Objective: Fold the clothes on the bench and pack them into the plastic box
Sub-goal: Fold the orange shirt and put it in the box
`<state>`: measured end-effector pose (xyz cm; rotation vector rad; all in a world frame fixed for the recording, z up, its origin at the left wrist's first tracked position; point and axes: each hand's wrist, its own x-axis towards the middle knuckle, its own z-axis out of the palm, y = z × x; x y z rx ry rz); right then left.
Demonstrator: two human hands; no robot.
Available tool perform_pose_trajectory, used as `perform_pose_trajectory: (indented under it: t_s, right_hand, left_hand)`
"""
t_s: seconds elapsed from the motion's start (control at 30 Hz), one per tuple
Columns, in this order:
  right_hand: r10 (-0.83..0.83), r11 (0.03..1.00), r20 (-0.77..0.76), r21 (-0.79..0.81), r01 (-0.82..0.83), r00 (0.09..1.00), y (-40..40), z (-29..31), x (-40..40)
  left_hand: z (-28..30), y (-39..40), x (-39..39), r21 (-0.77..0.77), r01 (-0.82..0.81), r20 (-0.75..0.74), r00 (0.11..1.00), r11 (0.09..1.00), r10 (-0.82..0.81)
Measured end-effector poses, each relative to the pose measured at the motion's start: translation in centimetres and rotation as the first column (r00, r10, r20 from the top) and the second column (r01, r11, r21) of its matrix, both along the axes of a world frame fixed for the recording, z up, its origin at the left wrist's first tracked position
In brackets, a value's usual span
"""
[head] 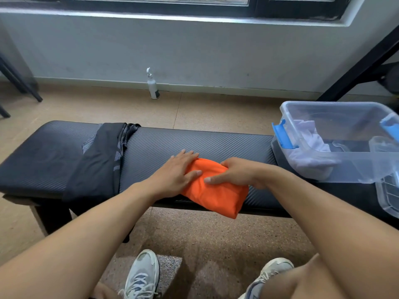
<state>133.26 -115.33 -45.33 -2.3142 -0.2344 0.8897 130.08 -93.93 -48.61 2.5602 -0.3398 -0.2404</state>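
Left hand (176, 169), fingers straight and together, lies flat on the left end of a folded orange garment (216, 190), with its fingertips reaching past the cloth onto the bench (194, 143). Right hand (235, 172), just to the right of the left hand, grips the far right corner of the same garment: the thumb lies on top, pointing toward the left hand, and the fingers curl over the far edge. The garment sits under and between both hands, on the near half of the bench, its near corner overhanging the bench's front edge above the floor (205, 234). Well to the left of the left hand, a black garment (101, 160) lies unfolded across the bench from the back edge to the front edge and hangs over the front; bare bench surface separates it from the left hand. To the right of the right hand and beyond it, a clear plastic box (336, 169) with blue latches (282, 134) stands on the bench end, lid off, holding a white garment (308, 147) against its left wall. A clear lid (388, 195) lies at the box's near right side. Bare bench surface lies between the right hand and the box. Two sneakers (142, 275) rest on the floor below the forearms.
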Motion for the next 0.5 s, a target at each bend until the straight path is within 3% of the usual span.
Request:
perform_pose_trajectory:
  t_s: [0.17, 0.3, 0.4, 0.5]
  right_hand:
    - [-0.104, 0.993, 0.067, 0.055, 0.100, 0.992, 0.3, 0.1, -0.8]
    - [0.019, 0.998, 0.174, -0.059, -0.008, 0.985, 0.7, -0.1, -0.5]
    - [0.036, 0.997, 0.273, -0.070, -0.018, 0.961, 0.7, 0.1, -0.3]
    - [-0.099, 0.995, 0.376, 0.054, 0.085, 0.921, 0.6, 0.6, -0.3]
  left_hand:
    - [0.5, -0.4, -0.2, -0.024, -0.019, 0.068, 0.997, 1.000, 0.021]
    - [0.5, -0.5, -0.3, -0.031, -0.019, 0.007, 1.000, 0.999, 0.019]
    - [0.9, -0.4, -0.2, -0.055, -0.118, 0.161, 0.979, 0.991, 0.125]
    - [1.9, -0.3, 0.0, -0.147, -0.268, 0.348, 0.887, 0.952, 0.303]
